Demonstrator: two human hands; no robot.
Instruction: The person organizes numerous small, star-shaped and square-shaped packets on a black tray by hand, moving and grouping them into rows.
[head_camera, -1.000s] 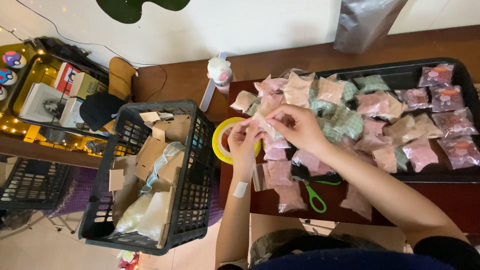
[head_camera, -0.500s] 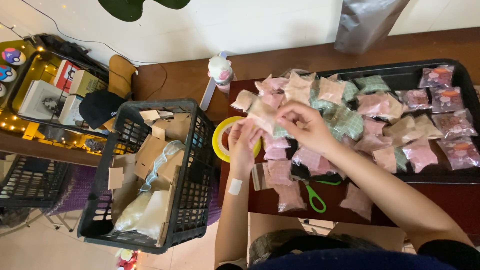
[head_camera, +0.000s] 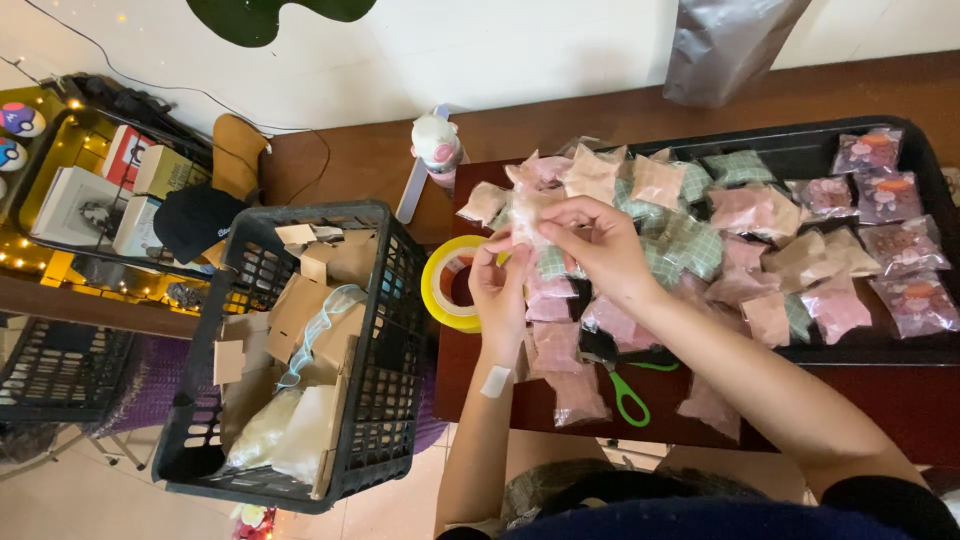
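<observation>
Head view: the left hand (head_camera: 497, 290) and the right hand (head_camera: 598, 243) together pinched a small clear packet (head_camera: 530, 212), held above the yellow tape roll (head_camera: 447, 285); both hands were closed on it. Many filled packets already lay heaped in the black tray (head_camera: 800, 155), so the packing looked well along; a few pink ones sat loose by the green scissors (head_camera: 628, 398); a black crate (head_camera: 385, 330) of cardboard scraps stood to the left.

Head camera looks steeply down (close) over the table (head_camera: 380, 160).
</observation>
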